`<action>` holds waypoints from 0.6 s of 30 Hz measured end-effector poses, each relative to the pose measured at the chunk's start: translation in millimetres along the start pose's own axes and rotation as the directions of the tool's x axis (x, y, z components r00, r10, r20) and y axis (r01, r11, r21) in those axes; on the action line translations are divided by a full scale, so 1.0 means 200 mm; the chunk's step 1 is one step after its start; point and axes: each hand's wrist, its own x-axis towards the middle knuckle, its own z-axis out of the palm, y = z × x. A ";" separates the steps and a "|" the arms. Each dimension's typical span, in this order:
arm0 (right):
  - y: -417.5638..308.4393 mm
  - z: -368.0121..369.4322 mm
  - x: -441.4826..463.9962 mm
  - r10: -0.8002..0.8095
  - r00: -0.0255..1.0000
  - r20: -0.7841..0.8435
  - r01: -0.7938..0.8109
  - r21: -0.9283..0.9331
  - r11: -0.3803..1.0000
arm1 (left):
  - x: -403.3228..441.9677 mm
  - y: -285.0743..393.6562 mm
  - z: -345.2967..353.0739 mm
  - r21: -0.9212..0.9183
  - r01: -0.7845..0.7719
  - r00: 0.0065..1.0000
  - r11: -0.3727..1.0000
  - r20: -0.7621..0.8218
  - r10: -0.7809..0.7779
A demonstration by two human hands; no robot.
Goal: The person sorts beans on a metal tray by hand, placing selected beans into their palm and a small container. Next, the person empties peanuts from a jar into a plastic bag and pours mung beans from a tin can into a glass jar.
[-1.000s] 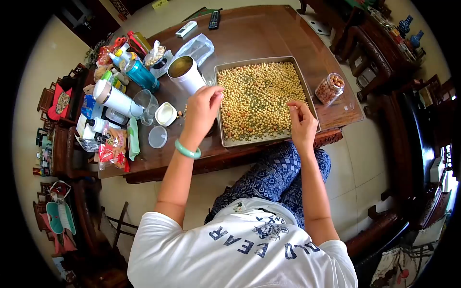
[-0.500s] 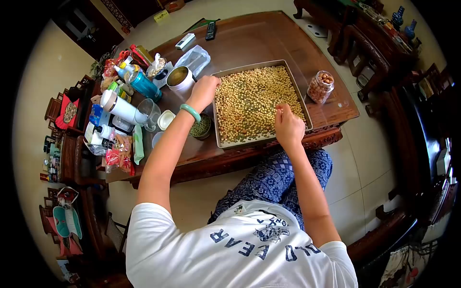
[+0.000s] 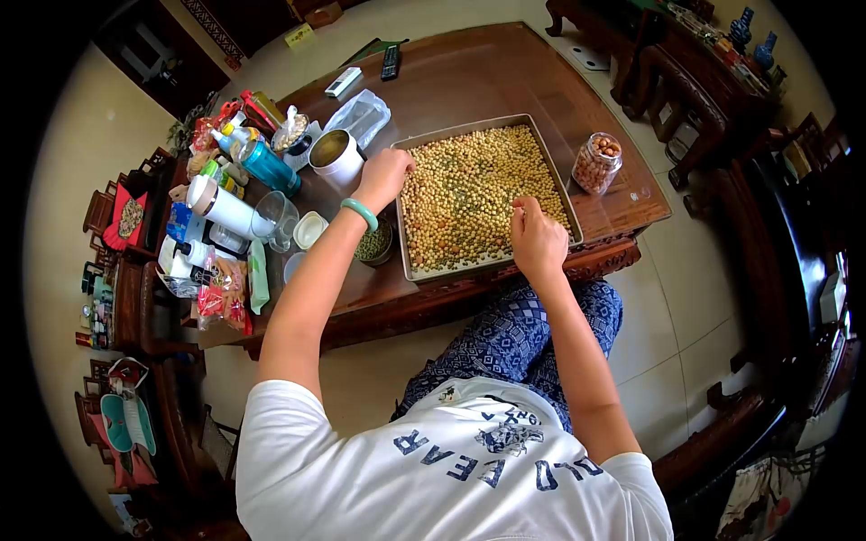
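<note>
Grip details hid behind the curled backs of the left hand (image 3: 383, 177) and right hand (image 3: 541, 242).
Fingers bent inward; whether either grip clamped anything could not be told. Beans (image 3: 469, 180) lay between them in a tray (image 3: 549, 162), the left hand at its left rim, wrist partly covering a jar (image 3: 377, 242).

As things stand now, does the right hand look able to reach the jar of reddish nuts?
Probably yes. The right hand is over the near right part of the tray, and the jar stands just past the tray's right side; only the low rim and some tabletop seem to lie between.
</note>
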 end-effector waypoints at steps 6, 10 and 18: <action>0.01 0.01 0.00 -0.001 1.000 -0.017 0.001 -0.014 1.000 | 0.00 0.01 0.00 -0.081 -0.019 1.000 0.997 0.019 0.021; 0.01 0.01 0.00 -0.019 0.999 -0.038 0.019 0.011 1.000 | 0.01 -0.01 0.03 -0.041 -0.038 0.999 0.998 -0.033 0.037; 0.00 0.00 0.00 -0.054 0.997 -0.046 0.053 -0.013 0.998 | -0.01 0.00 0.04 0.012 -0.034 0.996 0.999 -0.077 0.035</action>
